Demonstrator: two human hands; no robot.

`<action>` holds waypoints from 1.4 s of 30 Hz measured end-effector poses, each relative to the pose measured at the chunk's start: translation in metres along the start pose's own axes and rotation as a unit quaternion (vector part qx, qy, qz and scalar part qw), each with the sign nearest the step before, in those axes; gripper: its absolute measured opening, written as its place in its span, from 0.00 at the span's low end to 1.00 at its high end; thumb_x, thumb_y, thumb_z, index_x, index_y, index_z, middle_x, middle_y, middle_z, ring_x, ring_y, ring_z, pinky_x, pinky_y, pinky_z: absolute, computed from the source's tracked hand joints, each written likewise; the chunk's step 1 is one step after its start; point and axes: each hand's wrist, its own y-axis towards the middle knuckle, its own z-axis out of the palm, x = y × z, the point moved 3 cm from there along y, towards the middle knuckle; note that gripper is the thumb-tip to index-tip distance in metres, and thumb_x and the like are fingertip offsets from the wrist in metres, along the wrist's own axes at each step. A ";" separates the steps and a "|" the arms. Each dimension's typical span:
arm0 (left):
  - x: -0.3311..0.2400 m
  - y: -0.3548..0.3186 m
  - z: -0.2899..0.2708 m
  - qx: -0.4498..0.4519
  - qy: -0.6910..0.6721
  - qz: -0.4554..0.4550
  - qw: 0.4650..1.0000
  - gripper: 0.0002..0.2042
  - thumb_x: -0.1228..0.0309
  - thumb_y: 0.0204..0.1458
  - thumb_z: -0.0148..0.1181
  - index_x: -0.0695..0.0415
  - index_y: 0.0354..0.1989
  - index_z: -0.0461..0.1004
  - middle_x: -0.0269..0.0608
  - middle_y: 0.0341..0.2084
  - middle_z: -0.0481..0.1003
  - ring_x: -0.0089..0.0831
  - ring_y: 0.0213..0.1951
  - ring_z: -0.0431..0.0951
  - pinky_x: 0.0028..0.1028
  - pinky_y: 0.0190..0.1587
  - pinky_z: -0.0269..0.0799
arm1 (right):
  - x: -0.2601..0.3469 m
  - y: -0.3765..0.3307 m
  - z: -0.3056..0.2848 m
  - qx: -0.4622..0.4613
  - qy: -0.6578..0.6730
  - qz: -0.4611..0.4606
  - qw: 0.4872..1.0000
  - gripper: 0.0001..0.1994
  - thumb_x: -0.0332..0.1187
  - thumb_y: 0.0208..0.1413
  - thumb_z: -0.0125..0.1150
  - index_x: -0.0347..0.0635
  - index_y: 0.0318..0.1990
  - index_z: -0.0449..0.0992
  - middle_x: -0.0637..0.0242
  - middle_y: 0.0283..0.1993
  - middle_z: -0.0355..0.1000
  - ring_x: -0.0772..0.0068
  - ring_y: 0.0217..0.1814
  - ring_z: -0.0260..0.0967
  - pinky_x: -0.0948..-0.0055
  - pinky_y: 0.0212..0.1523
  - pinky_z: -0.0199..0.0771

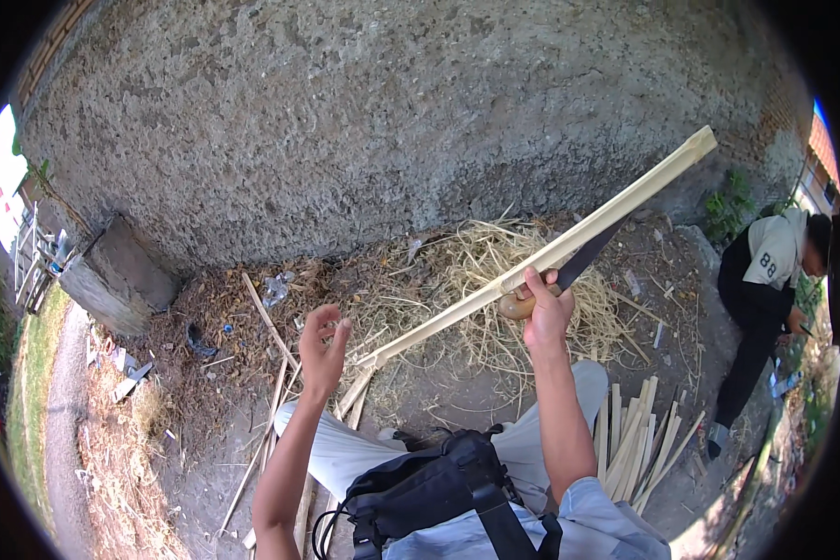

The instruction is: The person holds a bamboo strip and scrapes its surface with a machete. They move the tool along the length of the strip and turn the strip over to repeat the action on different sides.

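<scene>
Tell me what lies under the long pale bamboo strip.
Under the long pale bamboo strip lies a heap of straw-coloured shavings on bare dirt ground. The right hand and dark knife blade cover part of it.

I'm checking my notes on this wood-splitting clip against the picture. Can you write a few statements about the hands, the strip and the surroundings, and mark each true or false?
1. The right hand grips a knife with a wooden handle and a dark blade laid against the long pale strip. True.
2. The left hand is clamped around the strip. False: it is open, fingers spread, just beside the strip's lower end.
3. A bundle of cut pale strips lies on the ground by the person's right leg. True.
4. Another person stands at the left edge of the view. False: that person is at the right edge, bent over.
5. A heap of pale shavings lies at the foot of the rough wall. True.
</scene>
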 end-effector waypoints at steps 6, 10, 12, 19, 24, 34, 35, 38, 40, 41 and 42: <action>-0.060 0.026 0.081 0.239 0.062 0.061 0.967 0.22 0.64 0.49 0.67 0.59 0.51 0.72 0.43 0.42 0.76 0.31 0.44 0.76 0.30 0.42 0.75 | 0.006 -0.005 0.012 -0.001 -0.049 -0.026 0.998 0.17 0.20 0.50 0.65 0.52 0.27 0.61 0.74 0.28 0.66 0.82 0.28 0.63 0.80 0.32 0.62; -0.071 0.029 0.123 0.300 0.071 0.064 0.949 0.21 0.65 0.47 0.68 0.60 0.48 0.75 0.43 0.40 0.77 0.32 0.42 0.77 0.30 0.42 0.75 | 0.016 -0.008 0.021 0.008 -0.033 -0.033 0.999 0.16 0.20 0.50 0.65 0.51 0.27 0.61 0.75 0.28 0.66 0.82 0.29 0.63 0.80 0.32 0.62; -0.065 0.026 0.143 0.305 0.045 0.055 0.950 0.20 0.65 0.46 0.69 0.60 0.47 0.76 0.43 0.40 0.77 0.31 0.41 0.77 0.31 0.42 0.75 | 0.018 -0.006 0.020 -0.005 -0.034 -0.028 0.999 0.16 0.17 0.50 0.65 0.49 0.25 0.62 0.74 0.30 0.67 0.84 0.31 0.65 0.81 0.36 0.64; -0.062 0.009 0.172 0.313 -0.017 0.002 0.950 0.10 0.69 0.44 0.70 0.62 0.33 0.81 0.41 0.26 0.80 0.28 0.28 0.79 0.28 0.35 0.74 | 0.022 -0.006 0.008 -0.013 -0.026 -0.037 0.999 0.16 0.18 0.50 0.65 0.48 0.26 0.62 0.72 0.30 0.68 0.83 0.33 0.65 0.80 0.37 0.65; -0.064 0.003 0.176 0.293 -0.011 -0.049 0.955 0.08 0.71 0.47 0.68 0.62 0.32 0.80 0.40 0.26 0.80 0.23 0.29 0.78 0.26 0.34 0.74 | 0.021 -0.004 -0.001 -0.020 -0.015 -0.030 0.999 0.16 0.18 0.50 0.65 0.48 0.27 0.62 0.71 0.31 0.69 0.82 0.34 0.66 0.79 0.38 0.66; -0.023 -0.003 0.178 0.279 -0.163 -0.141 0.936 0.06 0.73 0.57 0.58 0.64 0.31 0.75 0.38 0.24 0.78 0.23 0.29 0.79 0.24 0.30 0.75 | 0.025 -0.004 0.002 -0.002 0.003 -0.026 1.000 0.17 0.21 0.52 0.64 0.53 0.28 0.60 0.77 0.27 0.63 0.84 0.27 0.61 0.80 0.30 0.61; -0.016 -0.003 0.177 0.269 -0.181 -0.164 0.932 0.06 0.73 0.57 0.57 0.64 0.31 0.74 0.38 0.24 0.77 0.23 0.29 0.79 0.25 0.30 0.76 | 0.025 -0.003 0.001 -0.003 0.003 -0.025 1.000 0.17 0.21 0.52 0.64 0.53 0.28 0.60 0.77 0.27 0.63 0.84 0.27 0.61 0.80 0.30 0.61; 0.006 -0.003 0.171 0.233 -0.219 -0.204 0.925 0.06 0.74 0.58 0.56 0.65 0.31 0.74 0.39 0.24 0.77 0.24 0.28 0.79 0.26 0.31 0.78 | 0.025 -0.003 0.003 0.018 0.008 -0.025 1.000 0.17 0.21 0.52 0.64 0.54 0.29 0.60 0.77 0.26 0.62 0.83 0.27 0.61 0.79 0.30 0.61; 0.010 -0.002 0.167 0.210 -0.148 -0.189 0.948 0.07 0.75 0.57 0.56 0.66 0.30 0.75 0.39 0.24 0.77 0.24 0.28 0.79 0.27 0.31 0.78 | 0.024 -0.003 0.001 0.013 0.003 -0.031 0.999 0.17 0.21 0.51 0.64 0.53 0.29 0.60 0.76 0.27 0.63 0.82 0.28 0.61 0.79 0.31 0.61; 0.011 -0.002 0.164 0.183 -0.077 -0.171 0.965 0.07 0.75 0.57 0.56 0.66 0.30 0.76 0.39 0.23 0.77 0.24 0.28 0.79 0.29 0.31 0.77 | 0.023 -0.004 -0.001 0.011 0.002 -0.030 0.999 0.17 0.21 0.51 0.64 0.53 0.29 0.60 0.76 0.27 0.63 0.82 0.28 0.61 0.79 0.31 0.61; 0.010 -0.001 0.163 0.184 -0.077 -0.171 0.965 0.07 0.75 0.57 0.56 0.66 0.30 0.76 0.39 0.23 0.77 0.24 0.28 0.79 0.29 0.31 0.77 | 0.022 -0.003 -0.002 0.012 0.003 -0.032 0.999 0.17 0.21 0.51 0.65 0.53 0.28 0.60 0.76 0.27 0.63 0.81 0.28 0.61 0.79 0.32 0.62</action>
